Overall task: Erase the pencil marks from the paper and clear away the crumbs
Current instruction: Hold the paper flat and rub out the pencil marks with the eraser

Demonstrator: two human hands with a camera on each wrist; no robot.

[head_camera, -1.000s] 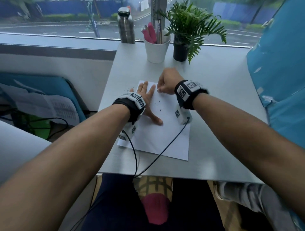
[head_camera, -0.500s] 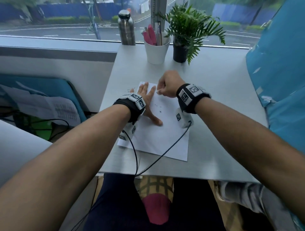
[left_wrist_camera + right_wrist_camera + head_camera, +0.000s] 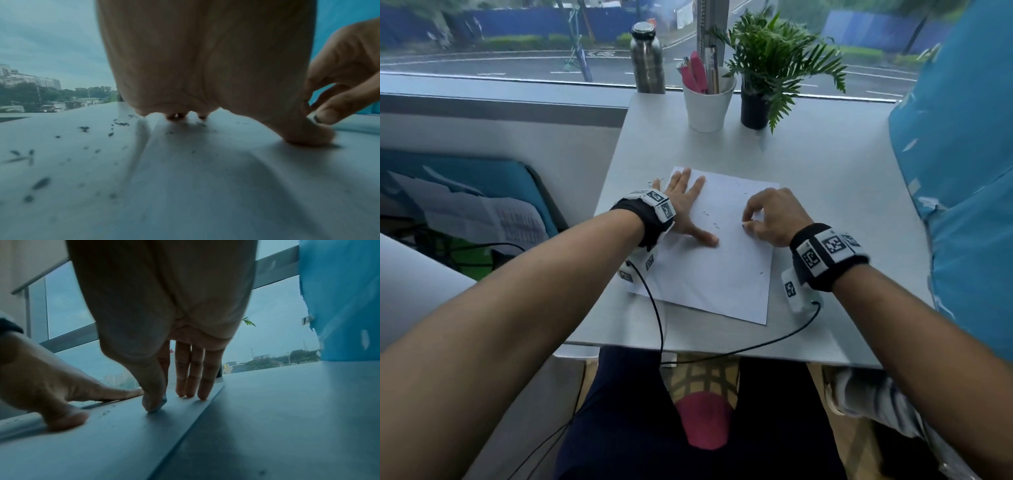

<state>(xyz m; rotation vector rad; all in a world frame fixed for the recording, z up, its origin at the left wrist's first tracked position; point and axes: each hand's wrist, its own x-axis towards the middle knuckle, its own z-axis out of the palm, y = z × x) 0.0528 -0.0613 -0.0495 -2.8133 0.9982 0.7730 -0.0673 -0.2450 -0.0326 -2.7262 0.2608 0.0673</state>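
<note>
Since the earlier frame, the right hand (image 3: 774,217) has slid from the sheet's far edge toward mid-page, so rubbing looks nearly done. Left hand (image 3: 685,205) presses flat, fingers spread, pinning the thin, smooth white paper (image 3: 722,274) on the matte tabletop (image 3: 842,205). Dark, wispy crumbs (image 3: 82,129) lie left of it. Right grip pinches a small eraser (image 3: 163,398).

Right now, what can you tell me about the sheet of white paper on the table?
The white rectangular sheet of paper lies flat on the pale grey table, slightly skewed to its edge. The left hand presses it down with spread fingers; the right hand rests fingertips near its right side, pinching something small and pale. A few dark eraser crumbs dot it. No pencil marks are discernible.
</note>
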